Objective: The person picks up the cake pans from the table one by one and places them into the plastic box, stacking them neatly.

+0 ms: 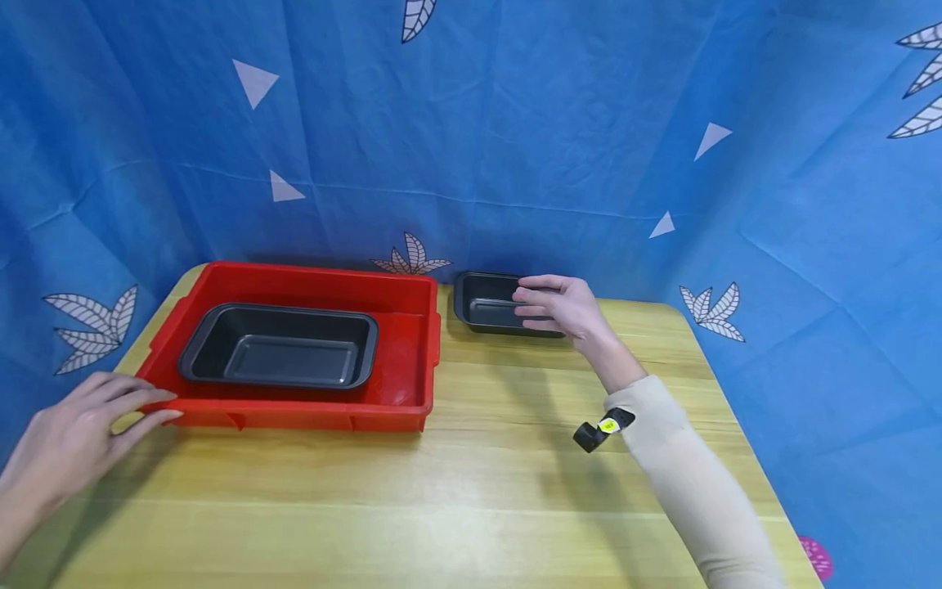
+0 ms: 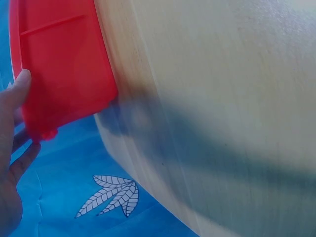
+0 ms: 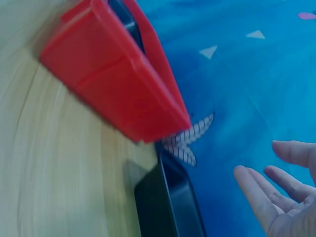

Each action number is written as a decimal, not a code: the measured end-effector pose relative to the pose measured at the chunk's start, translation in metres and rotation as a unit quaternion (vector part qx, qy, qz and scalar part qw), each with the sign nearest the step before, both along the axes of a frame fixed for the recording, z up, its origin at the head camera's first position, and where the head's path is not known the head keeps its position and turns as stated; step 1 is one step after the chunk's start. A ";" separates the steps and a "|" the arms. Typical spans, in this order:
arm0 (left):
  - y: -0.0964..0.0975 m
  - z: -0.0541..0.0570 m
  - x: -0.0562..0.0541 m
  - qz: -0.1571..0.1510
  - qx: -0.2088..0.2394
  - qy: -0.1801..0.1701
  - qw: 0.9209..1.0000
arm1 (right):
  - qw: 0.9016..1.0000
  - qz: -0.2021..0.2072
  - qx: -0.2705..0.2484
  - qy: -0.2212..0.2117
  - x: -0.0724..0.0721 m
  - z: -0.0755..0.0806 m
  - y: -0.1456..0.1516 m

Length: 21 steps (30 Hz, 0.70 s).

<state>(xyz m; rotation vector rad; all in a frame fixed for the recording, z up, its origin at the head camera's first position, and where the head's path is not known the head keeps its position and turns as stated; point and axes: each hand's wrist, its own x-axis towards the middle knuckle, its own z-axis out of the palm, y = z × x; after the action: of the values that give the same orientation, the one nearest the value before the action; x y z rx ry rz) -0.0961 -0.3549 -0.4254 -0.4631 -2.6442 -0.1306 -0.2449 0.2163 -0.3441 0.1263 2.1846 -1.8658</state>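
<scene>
At the near left corner of a red plastic tray, my left hand holds the rim between thumb and fingers. In the left wrist view the thumb lies against the tray's front side, the fingers round the corner. A dark loaf pan sits inside the tray, towards its left. My right hand is over the right part of a smaller dark loaf pan on the table. Its fingers are spread and hold nothing; the right wrist view shows them apart from the small pan.
A pale wooden table carries everything. Blue cloth with leaf and triangle prints hangs behind and at both sides. The small pan stands near the table's back edge, just right of the tray.
</scene>
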 end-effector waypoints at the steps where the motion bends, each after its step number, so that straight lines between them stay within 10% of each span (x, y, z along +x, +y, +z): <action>1: 0.000 0.000 0.000 0.001 0.000 -0.002 1.000 | 1.000 0.000 0.002 0.000 0.000 -0.001 0.005; 21: -0.001 -0.001 0.000 0.005 -0.006 -0.008 1.000 | 0.999 -0.045 0.022 -0.015 0.006 -0.013 0.084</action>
<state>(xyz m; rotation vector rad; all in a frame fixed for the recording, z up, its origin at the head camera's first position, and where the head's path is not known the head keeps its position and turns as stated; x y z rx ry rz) -0.0965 -0.3555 -0.4262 -0.4551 -2.6645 -0.1174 -0.2387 0.3008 -0.3574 0.2632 2.2353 -1.8517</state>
